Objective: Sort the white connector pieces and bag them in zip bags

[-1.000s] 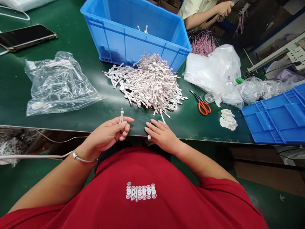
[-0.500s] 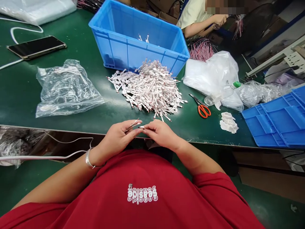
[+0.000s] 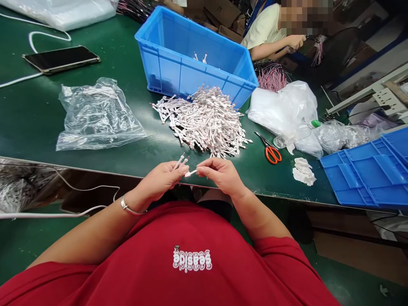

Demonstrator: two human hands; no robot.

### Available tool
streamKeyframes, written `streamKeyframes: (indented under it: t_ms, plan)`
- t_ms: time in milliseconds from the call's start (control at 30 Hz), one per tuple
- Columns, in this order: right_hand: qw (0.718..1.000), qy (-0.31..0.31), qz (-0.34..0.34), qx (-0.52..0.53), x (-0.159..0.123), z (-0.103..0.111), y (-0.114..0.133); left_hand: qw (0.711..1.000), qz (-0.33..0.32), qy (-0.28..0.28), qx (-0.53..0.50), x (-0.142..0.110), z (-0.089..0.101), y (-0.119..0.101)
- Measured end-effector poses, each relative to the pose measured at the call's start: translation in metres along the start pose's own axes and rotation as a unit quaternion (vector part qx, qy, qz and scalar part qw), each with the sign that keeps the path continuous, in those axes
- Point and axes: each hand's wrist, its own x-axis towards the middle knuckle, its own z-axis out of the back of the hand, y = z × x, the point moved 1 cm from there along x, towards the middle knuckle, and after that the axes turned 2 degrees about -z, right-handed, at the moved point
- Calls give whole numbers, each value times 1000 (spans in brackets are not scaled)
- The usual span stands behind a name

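Observation:
My left hand [image 3: 164, 178] is closed on a few short white cable pieces [image 3: 181, 161], whose reddish tips poke up past the fingers. Between thumb and fingertips, my right hand [image 3: 223, 173] pinches one white cable piece [image 3: 191, 173] with a wider white end, which points at the left fingertips. Both hands are over the front edge of the green table [image 3: 126, 159]. Just beyond them lies a heap of similar white cable pieces [image 3: 210, 121]. How many the left hand holds is partly hidden by its fingers.
Behind the heap stands a blue bin [image 3: 197, 72]. Scissors [image 3: 270, 153], crumpled tissue [image 3: 304, 171] and a blue crate [image 3: 366, 174] are to the right. A clear bag [image 3: 98, 119] and a phone [image 3: 62, 58] lie left. Across the table, a person [image 3: 266, 32] handles wires.
The cable piece between my hands now shows more of its length, as my right fingers have drawn back a little. Cable tips stand more upright in my left hand. The view has shifted slightly.

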Motion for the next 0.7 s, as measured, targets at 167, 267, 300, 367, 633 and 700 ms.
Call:
streamKeyframes:
  t_ms: [167,267,300,367,633,700]
  plan:
    - [998,24,-8,-56,11,-7,4,992,-59,89,65,-7,-1,-6]
    - [992,41,29,-115,25,-7,9,993,-21,110,30,-7,4,-1]
    - [984,19,58,-165,31,-6,11,996,-3,90,-1,-7,7,1]
    - [938,-45,131,-317,46,-2,16,997,20,26,-75,-4,13,4]
    - [741,-62,185,-643,84,-14,13,964,12,-91,-249,-3,22,1]
    - [757,-90,213,-612,79,-14,11,963,-24,-89,-254,-2,24,1]
